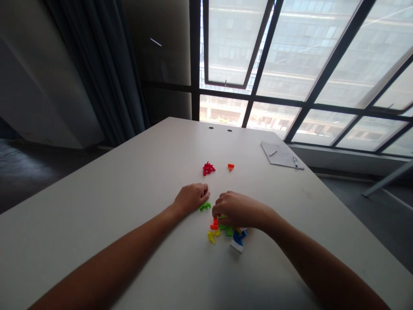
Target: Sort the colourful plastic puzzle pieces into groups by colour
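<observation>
My left hand (192, 196) rests on the table with its fingers curled in; what they hold, if anything, is hidden. Just below it lie small green plastic pieces (205, 207). My right hand (238, 208) reaches down over a mixed pile, thumb and fingers closed at an orange plastic piece (214, 224). Around that hand are a yellow piece (213, 236), more green pieces (229, 231), a blue piece (239, 237) and a white piece (236, 246). My right hand covers part of this pile.
Beyond my hands, a heap of red pieces (208, 168) and a few orange pieces (230, 166) lie on the white table (145, 172). Paper (280, 153) with two pens is near the right edge. Windows and a dark curtain (106, 64) stand behind.
</observation>
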Motion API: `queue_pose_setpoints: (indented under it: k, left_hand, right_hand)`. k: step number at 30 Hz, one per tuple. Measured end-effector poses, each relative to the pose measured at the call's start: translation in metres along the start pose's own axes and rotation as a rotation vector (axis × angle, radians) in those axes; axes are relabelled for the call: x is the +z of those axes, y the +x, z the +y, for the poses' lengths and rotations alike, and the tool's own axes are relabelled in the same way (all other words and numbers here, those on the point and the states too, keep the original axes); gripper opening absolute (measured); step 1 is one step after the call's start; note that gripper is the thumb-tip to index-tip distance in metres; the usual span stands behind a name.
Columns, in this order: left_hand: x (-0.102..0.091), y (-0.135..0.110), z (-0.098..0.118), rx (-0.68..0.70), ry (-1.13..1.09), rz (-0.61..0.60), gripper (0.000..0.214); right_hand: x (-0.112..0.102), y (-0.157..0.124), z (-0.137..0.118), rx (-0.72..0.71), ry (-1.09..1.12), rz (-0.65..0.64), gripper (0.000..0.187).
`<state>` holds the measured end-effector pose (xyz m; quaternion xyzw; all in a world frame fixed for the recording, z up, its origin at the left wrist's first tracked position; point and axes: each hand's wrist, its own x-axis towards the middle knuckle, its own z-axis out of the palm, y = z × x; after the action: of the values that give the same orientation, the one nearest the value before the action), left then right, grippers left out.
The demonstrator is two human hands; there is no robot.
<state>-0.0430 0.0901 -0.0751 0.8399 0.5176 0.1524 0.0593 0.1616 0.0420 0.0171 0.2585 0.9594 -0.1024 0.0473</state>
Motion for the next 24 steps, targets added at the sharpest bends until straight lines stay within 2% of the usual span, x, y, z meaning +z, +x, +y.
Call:
queue_pose_setpoints:
  k: [8,11,13,18,21,24]
  left_hand:
    - [0.001,0.000,0.000,-0.021,0.001,-0.007,0.022]
    - [0.002,0.000,-0.001,-0.001,0.006,0.010,0.021]
    - [0.002,0.000,-0.001,0.008,0.010,0.009,0.020]
    - [0.002,0.001,0.001,-0.019,0.019,-0.017,0.022]
    - [0.003,0.001,0.001,-0.021,0.025,-0.014,0.022]
    - [0.004,0.001,0.000,-0.005,0.037,-0.001,0.023]
  right_hand:
    - [0.026,0.016,-0.009,-0.037,-0.127,-0.057,0.013]
    - [0.021,0.014,-0.002,-0.084,-0.005,-0.021,0.012]
    - [0.013,0.009,0.010,-0.063,0.124,0.059,0.012]
    - [0.002,-0.007,0.066,0.167,0.257,0.360,0.016]
    - [0.014,-0.014,0.107,0.363,0.335,0.494,0.014]
    - [0.037,-0.015,0.137,0.580,0.406,0.571,0.010]
